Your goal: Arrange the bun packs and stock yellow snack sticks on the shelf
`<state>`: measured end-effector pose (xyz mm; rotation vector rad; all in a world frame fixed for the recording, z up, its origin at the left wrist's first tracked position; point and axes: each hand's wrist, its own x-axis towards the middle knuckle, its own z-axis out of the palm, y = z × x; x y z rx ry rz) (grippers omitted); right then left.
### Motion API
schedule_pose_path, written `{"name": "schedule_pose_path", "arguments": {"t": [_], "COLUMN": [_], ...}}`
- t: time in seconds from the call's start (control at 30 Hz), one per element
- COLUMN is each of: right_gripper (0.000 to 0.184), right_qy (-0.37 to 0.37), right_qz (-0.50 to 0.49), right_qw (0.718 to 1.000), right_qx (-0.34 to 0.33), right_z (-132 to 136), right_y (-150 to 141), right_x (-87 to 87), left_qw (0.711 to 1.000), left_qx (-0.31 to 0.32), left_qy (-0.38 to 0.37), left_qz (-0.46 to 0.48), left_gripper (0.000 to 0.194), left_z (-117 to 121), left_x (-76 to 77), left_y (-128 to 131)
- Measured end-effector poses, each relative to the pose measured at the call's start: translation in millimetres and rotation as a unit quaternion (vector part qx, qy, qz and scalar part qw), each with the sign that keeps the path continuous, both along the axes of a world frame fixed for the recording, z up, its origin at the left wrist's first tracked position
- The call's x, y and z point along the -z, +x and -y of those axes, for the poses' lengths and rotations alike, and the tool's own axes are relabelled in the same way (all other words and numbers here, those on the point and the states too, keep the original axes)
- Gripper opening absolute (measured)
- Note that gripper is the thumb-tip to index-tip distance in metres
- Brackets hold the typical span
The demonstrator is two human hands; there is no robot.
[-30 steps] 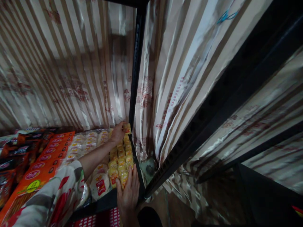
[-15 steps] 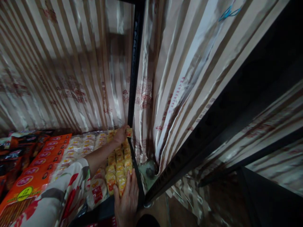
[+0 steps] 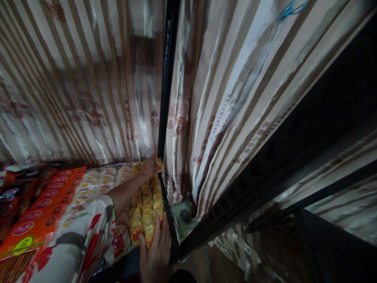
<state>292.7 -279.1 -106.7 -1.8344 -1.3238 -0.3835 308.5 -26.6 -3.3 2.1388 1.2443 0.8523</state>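
My left hand [image 3: 149, 168] reaches to the far right corner of the shelf, closed on a small yellow snack packet [image 3: 159, 165]. Below and in front of it stand close rows of similar yellow snack packets [image 3: 147, 208]. At the near end of these rows is my right hand [image 3: 156, 245], its thumb on the front packets and its fingers along their right side. Just left of the near packets lies a clear bag with a red label [image 3: 118, 244]. My left forearm hides part of the goods under it.
Bags of pale wrapped snacks [image 3: 88, 190], orange packs [image 3: 38, 208] and dark packets [image 3: 11, 200] fill the shelf leftward. A black shelf post [image 3: 167, 86] rises at the back corner. Another dark beam [image 3: 265, 173] slants across the right. Striped printed sheeting [image 3: 97, 78] covers the walls.
The view has shifted slightly, and the shelf goods sit a little further left. My left hand stays at the far corner, the packet in it tilting. My right hand keeps its place on the near packets.
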Motion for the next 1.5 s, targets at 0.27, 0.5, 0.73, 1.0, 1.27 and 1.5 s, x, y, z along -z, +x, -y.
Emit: {"name": "schedule_pose_path", "arguments": {"t": [0.27, 0.5, 0.73, 1.0, 1.27, 1.5], "right_gripper": [0.067, 0.065, 0.066, 0.067, 0.066, 0.064], "right_qy": [0.0, 0.003, 0.013, 0.03, 0.019, 0.007], "right_qz": [0.005, 0.006, 0.014, -0.008, -0.009, 0.007], "right_qw": [1.0, 1.0, 1.0, 0.999, 1.0, 1.0], "right_qx": [0.0, 0.011, 0.013, 0.018, 0.018, 0.012], "right_z": [0.5, -1.0, -2.6, -7.1, -7.8, -5.8], "right_y": [0.7, 0.4, 1.9, -1.1, -0.9, 0.9], "right_x": [-0.4, 1.1, 2.7, 7.9, 12.0, 6.9], "left_qw": [0.981, 0.97, 0.954, 0.945, 0.938, 0.936], "left_qx": [0.068, 0.049, 0.09, 0.069, 0.077, 0.082], "left_qy": [0.063, 0.054, 0.077, 0.097, 0.106, 0.105], "left_qz": [-0.168, -0.233, -0.276, -0.306, -0.321, -0.325], "left_gripper": [0.038, 0.042, 0.03, 0.023, 0.028, 0.027], "left_z": [0.7, -5.0, -7.6, -2.8, 3.1, -2.5], "left_x": [-8.4, -9.6, -10.7, -9.5, -12.7, -8.4], "left_y": [1.0, 7.6, 3.3, 6.1, 10.7, 11.2]}}
